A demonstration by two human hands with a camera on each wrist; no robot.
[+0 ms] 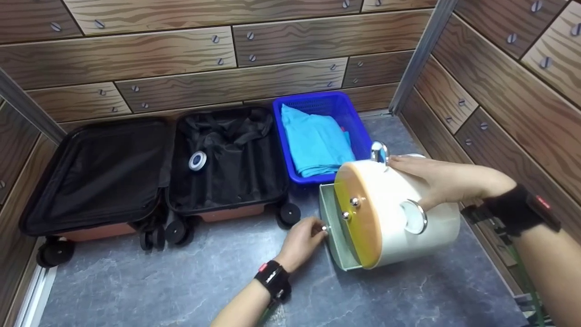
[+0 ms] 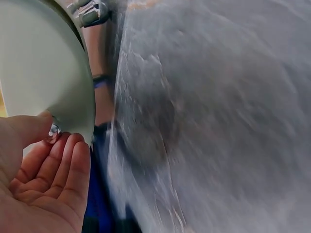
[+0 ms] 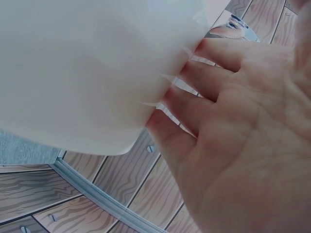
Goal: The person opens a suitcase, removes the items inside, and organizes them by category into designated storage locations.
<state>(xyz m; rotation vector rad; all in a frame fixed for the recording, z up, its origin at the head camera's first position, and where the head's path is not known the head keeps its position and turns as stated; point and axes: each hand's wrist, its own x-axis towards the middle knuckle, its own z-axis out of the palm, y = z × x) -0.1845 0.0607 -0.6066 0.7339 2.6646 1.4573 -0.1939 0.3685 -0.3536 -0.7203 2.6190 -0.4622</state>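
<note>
A white rounded drawer box with a yellow and orange front stands at the right. Its pale green drawer sticks out toward the left. With thumb and fingertips, my left hand pinches the small silver knob on that drawer's front. My right hand rests on the white body, its fingers straight in the right wrist view and the fingertips against the smooth surface. Its thumb lies beside a round chrome-edged fitting. Two more silver knobs, one of them this knob, show on the front.
An open black-lined suitcase lies at the left, with a small round white-and-blue object inside. Between it and the box, a blue plastic basket holds folded light-blue cloth. Wood-patterned walls enclose the grey marbled floor.
</note>
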